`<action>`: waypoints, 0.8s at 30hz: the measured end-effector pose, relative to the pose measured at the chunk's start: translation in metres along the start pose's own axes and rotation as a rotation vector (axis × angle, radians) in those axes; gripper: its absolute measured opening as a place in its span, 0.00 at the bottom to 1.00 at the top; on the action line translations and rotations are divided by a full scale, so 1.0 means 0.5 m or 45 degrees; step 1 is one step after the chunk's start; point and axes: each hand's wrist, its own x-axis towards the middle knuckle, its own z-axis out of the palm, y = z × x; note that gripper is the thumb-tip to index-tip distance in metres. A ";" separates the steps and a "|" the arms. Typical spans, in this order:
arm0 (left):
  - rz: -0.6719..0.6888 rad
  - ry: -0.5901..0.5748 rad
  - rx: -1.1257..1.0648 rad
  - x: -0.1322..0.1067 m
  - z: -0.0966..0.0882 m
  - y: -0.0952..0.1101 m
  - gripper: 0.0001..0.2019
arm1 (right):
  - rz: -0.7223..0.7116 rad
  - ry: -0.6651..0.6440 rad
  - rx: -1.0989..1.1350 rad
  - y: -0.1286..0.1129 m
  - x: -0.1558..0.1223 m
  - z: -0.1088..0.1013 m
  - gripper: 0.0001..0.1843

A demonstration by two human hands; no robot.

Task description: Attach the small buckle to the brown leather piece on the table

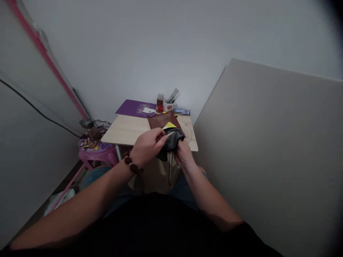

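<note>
Both of my hands hold a dark grey pouch-like fabric piece [171, 142] just above the near edge of a small light wooden table [125, 132]. My left hand [147, 146], with a bead bracelet on its wrist, pinches the pouch's upper edge. My right hand [183, 155] grips the pouch from below, its fingers curled round it. Behind the pouch a brown sheet [160, 119] lies on the table with a yellow piece [169, 125] on it.
At the table's far end lie a purple sheet [134, 107], a small jar [160, 101] and a white mug [168, 105] holding tools. A pink stool [93, 148] with a glass jar [89, 128] stands to the left. A large grey panel [268, 150] stands on the right.
</note>
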 end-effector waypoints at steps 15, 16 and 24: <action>-0.428 -0.061 -0.910 0.018 -0.013 0.043 0.23 | -0.161 -0.055 -0.199 -0.035 -0.028 0.016 0.17; -0.436 -0.032 -0.919 0.017 -0.013 0.046 0.22 | -0.180 -0.049 -0.227 -0.037 -0.028 0.016 0.16; -0.153 -0.020 -0.471 0.001 -0.014 0.041 0.20 | -0.320 0.044 -0.441 -0.074 -0.036 0.014 0.15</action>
